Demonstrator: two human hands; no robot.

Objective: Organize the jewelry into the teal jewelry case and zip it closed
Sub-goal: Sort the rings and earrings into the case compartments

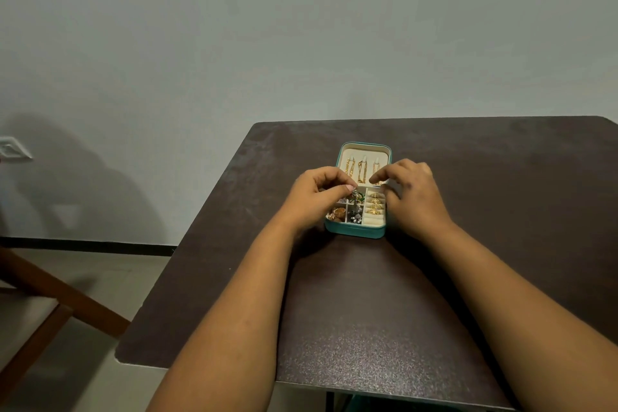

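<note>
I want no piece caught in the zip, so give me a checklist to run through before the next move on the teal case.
1. Teal zip-around jewelry case lies open flat on the dark brown table: ok.
2. Gold chains hang on the cream lid panel: ok.
3. Gold rings sit in the ring rolls: ok.
4. Left hand pinches a small piece over the compartments, not yet let go: not ok.
5. Right hand clear of the lid: not ok, fingers over it.
6. Zip track free: cannot tell.

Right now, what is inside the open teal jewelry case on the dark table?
The teal jewelry case holds gold chains in its lid, gold rings in the right slots, and small mixed pieces beside them. The left hand covers the far-left compartments.
</note>
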